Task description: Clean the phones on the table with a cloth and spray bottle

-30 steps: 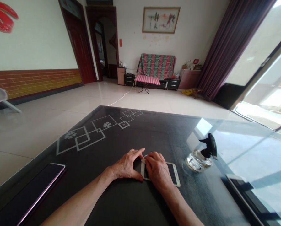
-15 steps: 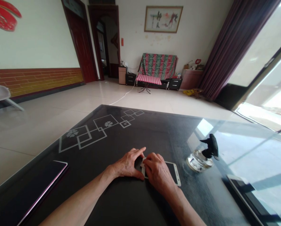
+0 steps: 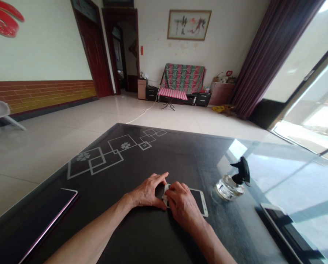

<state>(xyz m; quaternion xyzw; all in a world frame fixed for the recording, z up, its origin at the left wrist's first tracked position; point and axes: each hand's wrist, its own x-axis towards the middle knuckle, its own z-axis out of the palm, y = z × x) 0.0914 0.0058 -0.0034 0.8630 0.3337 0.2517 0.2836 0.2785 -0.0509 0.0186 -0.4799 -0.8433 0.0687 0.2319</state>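
A white phone (image 3: 199, 201) lies flat on the dark glossy table (image 3: 142, 234), its left part under my right hand (image 3: 181, 203). The fingers of that hand are bent and pressed together on a small white cloth (image 3: 166, 189) at the phone's left end. My left hand (image 3: 149, 191) rests at that same end, thumb and index finger spread apart around the corners, seemingly steadying the phone by its edges.
A clear spray bottle (image 3: 230, 186) with a black trigger head stands right of the phone. Another device (image 3: 283, 227) lies at the right, and a large dark tablet-like device (image 3: 45, 220) at the left. The table's far edge borders a tiled floor (image 3: 98, 117).
The view has shifted slightly, so the table items appear a little further left. My right hand's fingers have moved slightly over the phone's left end with the white cloth.
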